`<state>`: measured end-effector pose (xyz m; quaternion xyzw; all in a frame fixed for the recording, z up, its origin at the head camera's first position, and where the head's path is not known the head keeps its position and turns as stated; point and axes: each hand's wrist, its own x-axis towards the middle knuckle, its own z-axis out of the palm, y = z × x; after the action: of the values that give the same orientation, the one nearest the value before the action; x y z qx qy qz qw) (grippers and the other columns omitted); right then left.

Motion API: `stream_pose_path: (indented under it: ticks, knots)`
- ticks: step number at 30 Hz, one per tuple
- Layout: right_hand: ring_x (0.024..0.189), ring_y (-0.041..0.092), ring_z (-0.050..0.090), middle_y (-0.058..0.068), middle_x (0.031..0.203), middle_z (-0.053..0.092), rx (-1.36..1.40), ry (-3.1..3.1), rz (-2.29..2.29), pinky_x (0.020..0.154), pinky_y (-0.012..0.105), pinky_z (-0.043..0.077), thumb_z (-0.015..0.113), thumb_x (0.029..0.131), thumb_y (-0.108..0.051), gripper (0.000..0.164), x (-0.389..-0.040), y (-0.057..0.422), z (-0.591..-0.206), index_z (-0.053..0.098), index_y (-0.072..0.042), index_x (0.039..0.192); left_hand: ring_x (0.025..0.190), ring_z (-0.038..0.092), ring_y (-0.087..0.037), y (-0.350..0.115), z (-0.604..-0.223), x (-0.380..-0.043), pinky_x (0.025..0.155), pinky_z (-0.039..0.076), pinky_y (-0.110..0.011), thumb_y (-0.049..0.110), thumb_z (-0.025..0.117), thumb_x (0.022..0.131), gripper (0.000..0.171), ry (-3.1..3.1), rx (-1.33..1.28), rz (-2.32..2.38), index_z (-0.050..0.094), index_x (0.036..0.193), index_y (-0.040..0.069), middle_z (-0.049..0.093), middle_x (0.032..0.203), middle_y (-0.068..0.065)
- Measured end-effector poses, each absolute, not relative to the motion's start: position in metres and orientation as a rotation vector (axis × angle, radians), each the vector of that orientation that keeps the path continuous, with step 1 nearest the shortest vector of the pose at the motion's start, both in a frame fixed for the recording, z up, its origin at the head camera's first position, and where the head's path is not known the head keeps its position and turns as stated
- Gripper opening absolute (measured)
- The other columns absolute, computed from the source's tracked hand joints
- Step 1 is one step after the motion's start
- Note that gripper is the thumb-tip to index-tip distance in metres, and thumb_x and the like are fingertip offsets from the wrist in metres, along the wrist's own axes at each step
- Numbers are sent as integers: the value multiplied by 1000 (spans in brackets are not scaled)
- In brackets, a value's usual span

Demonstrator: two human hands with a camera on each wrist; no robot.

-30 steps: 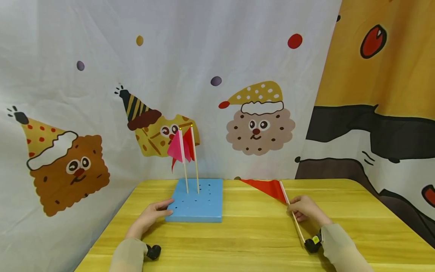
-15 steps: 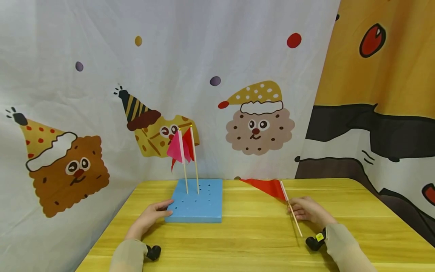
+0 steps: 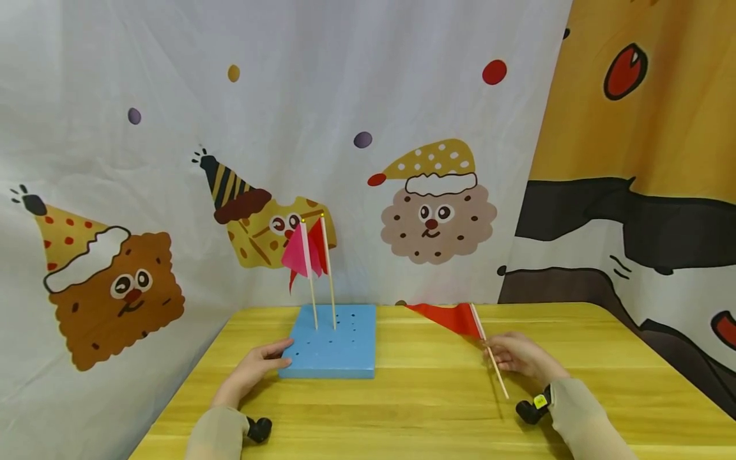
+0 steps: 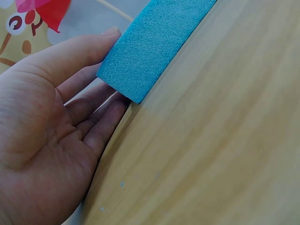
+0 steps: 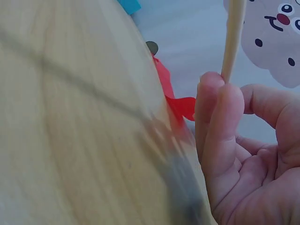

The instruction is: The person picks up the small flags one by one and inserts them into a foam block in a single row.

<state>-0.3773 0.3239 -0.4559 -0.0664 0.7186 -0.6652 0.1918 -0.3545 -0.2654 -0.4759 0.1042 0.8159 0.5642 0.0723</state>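
Note:
A blue foam board (image 3: pixel 345 361) with small holes lies on the table, left of centre. Two flags stand upright in it: a pink flag (image 3: pixel 295 252) and a red flag (image 3: pixel 319 241) on thin sticks. My left hand (image 3: pixel 250 370) holds the board's left edge near the front corner, thumb on top and the other fingers at its side. Off to the right, my right hand (image 3: pixel 520 354) pinches the wooden stick (image 5: pixel 233 40) of another red triangular flag (image 3: pixel 451 317) between thumb and fingers. This stick slants, with its cloth stretching left toward the back edge.
The wooden table (image 3: pixel 425 409) reaches back to a white curtain (image 3: pixel 310 96) printed with cartoon figures. A black wrist camera (image 3: pixel 533 412) sits on the right wrist and another camera (image 3: pixel 259 430) on the left. Table surface lies between the board and the right flag.
The right hand has shifted slightly right, and the lower end of its flag stick has moved up and left, away from the wrist camera. The left hand and board look still.

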Motion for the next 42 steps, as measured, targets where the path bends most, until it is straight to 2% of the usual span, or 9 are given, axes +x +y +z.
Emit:
stream_pose_path:
  ticks: [5, 10, 16, 19, 28, 33, 42]
  knots:
    - [62, 5, 59, 3, 87, 69, -216, 2018, -1882, 58, 19, 53, 46, 102, -13, 33, -378, 321, -454, 52, 13, 121, 139, 29, -41, -265, -477, -352, 108, 30, -56, 26, 69, 91, 58, 2454, 293, 1704, 50, 143, 7, 35, 152, -18]
    - [62, 7, 61, 6, 88, 68, -229, 1994, -1918, 59, 22, 55, 46, 103, -14, 37, -380, 317, -446, 45, 16, 126, 139, 29, -40, -266, -479, -353, 109, 29, -56, 27, 70, 91, 58, 2468, 257, 1696, 52, 142, 8, 36, 151, -17]
    - [63, 9, 64, 11, 91, 67, -279, 2000, -1926, 59, 23, 56, 44, 104, -13, 54, -380, 310, -434, 25, 22, 140, 140, 28, -40, -266, -480, -353, 109, 29, -55, 25, 70, 91, 58, 2462, 273, 1720, 51, 142, 8, 35, 152, -17]
    - [62, 8, 64, 11, 92, 66, -301, 2049, -1895, 59, 23, 56, 45, 103, -14, 56, -378, 306, -423, 22, 22, 141, 140, 28, -39, -266, -480, -353, 110, 28, -55, 24, 71, 90, 58, 2474, 306, 1726, 51, 142, 8, 34, 153, -16]
    - [61, 11, 66, 10, 87, 67, -317, 2136, -1873, 58, 27, 57, 50, 100, -10, 37, -377, 298, -384, 45, 13, 129, 140, 28, -38, -264, -478, -353, 111, 25, -55, 25, 70, 91, 59, 2480, 346, 1720, 50, 143, 8, 36, 152, -15]
    - [60, 12, 66, 10, 85, 67, -346, 2158, -1877, 58, 29, 58, 52, 98, -7, 28, -378, 295, -370, 51, 9, 121, 140, 29, -38, -264, -477, -355, 111, 25, -56, 23, 71, 90, 59, 2475, 330, 1731, 50, 143, 8, 39, 150, -15]
    - [60, 13, 65, 13, 86, 66, -375, 2209, -1842, 58, 29, 58, 57, 97, -12, 36, -378, 285, -356, 49, 12, 124, 140, 29, -37, -264, -480, -354, 111, 25, -55, 24, 71, 90, 58, 2477, 309, 1728, 51, 142, 8, 39, 150, -14]
